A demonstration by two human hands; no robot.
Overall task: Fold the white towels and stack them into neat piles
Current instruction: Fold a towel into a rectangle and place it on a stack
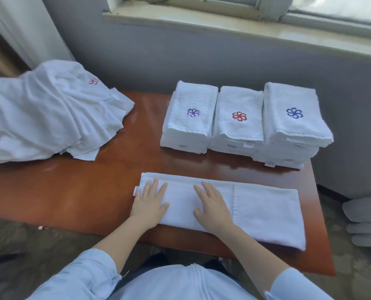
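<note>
Grey wall [201, 61] and a pale window sill [223, 24] sit behind a glossy reddish-brown wooden table [106, 191]. At 10 o'clock there's a rumpled heap of white terry towels [50, 118] spilling past the table's left edge (one shows a red pinwheel logo). At 1 o'clock three squared-off stacks [238, 126] stand side by side, touching, with purple, red and blue logos on top. By the near edge lies a long folded towel [266, 211], flat. The left hand [149, 204] presses its 9 o'clock end and the right hand [212, 204] its middle. Both are palm down, fingers straight and spread, gripping nothing.
</note>
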